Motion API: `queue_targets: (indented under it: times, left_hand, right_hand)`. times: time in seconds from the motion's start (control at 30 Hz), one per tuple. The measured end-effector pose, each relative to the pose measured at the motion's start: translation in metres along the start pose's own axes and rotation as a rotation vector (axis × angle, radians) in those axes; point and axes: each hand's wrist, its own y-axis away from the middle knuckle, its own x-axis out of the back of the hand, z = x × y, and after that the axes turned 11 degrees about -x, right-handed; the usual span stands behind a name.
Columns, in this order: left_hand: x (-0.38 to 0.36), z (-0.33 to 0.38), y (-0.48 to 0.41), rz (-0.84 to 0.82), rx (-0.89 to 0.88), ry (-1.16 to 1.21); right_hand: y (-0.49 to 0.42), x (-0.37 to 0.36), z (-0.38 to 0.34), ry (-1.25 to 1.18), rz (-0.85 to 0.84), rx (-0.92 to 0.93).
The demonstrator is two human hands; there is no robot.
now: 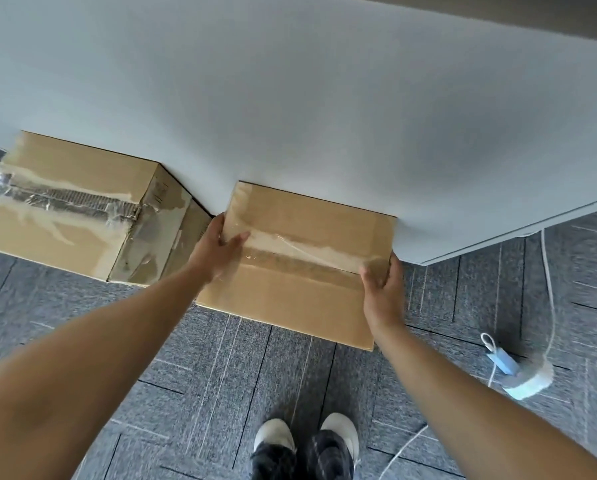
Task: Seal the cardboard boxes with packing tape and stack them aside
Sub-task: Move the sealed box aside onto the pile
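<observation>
Here, in the head view, you hold the box (290, 292) with both hands, one at each short side. Your left hand (217, 252) grips the left edge: the thumb lies flat on the top, on the clear tape (290, 249), and the fingers (218, 225) go along the side of the box. Your right hand (381, 289) grips the right edge in the same way, with the thumb on top near the end of the tape and the fingers (395, 268) curled around the side. So the fingers of both hands are closed on the box.

The box is shut, and the tape runs across the top along the seam, from the left edge to the right edge. The far edge of the box is at the white wall (290, 98), directly in front of you. I cannot tell if the box rests on the floor (220, 375) or is a little above it.

To the left, a second box (65, 188) stands against the same wall, near the first one but apart from it. It is larger in the picture, and its top and right side carry wrinkled tape.

The floor is grey carpet. Your shoes (305, 441) show at the bottom edge. On the right, a white cable (549, 289) hangs down the wall side to the floor, where a small blue device (503, 360) lies beside a blurred white object.
</observation>
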Motion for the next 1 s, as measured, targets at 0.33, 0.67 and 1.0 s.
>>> queue_targets:
  times: [0.33, 0.67, 1.0]
  left_hand:
    - [0.007, 0.014, -0.002, -0.09, 0.08, -0.141]
    - [0.056, 0.177, 0.076, -0.453, 0.236, -0.594]
    - [0.144, 0.406, 0.186, -0.42, -0.119, -0.765]
  right_hand:
    - [0.003, 0.003, -0.019, 0.215, -0.038, -0.127]
    - [0.08, 0.079, -0.145, 0.779, -0.355, -0.25]
    - [0.252, 0.196, -0.351, 1.102, -0.353, 0.055]
